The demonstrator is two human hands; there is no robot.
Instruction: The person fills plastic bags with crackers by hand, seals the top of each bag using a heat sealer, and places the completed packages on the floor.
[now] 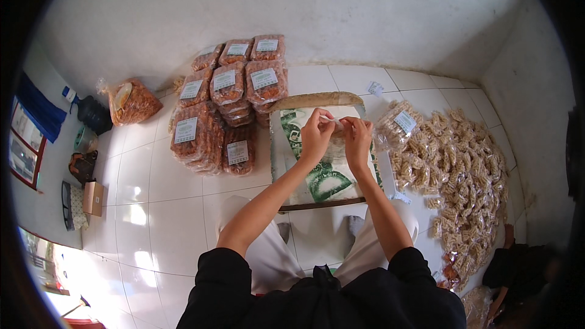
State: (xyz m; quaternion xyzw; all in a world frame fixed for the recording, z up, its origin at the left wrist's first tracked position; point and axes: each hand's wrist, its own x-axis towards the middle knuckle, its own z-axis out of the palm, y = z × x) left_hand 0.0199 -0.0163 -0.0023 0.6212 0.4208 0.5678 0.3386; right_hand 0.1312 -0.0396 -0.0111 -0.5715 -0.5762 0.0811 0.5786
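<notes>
My left hand (317, 137) and my right hand (358, 141) meet over a low table (282, 206) with a white and green printed sheet (329, 184) on top. Both are closed in a pinch on the whitish upper edge of a clear plastic bag (334, 152). The bag lies between my hands, and its contents are hard to make out. Close to the right hand, a clear pack of pale snacks (397, 123) with a white label rests on the floor.
Stacked labelled packs of reddish-brown snacks (226, 88) stand left of the table. A large pile of small pale snack packets (460, 167) spreads along the right. Farther left are a big snack bag (135, 102) and a water jug (92, 114). Another person (518, 274) is at lower right.
</notes>
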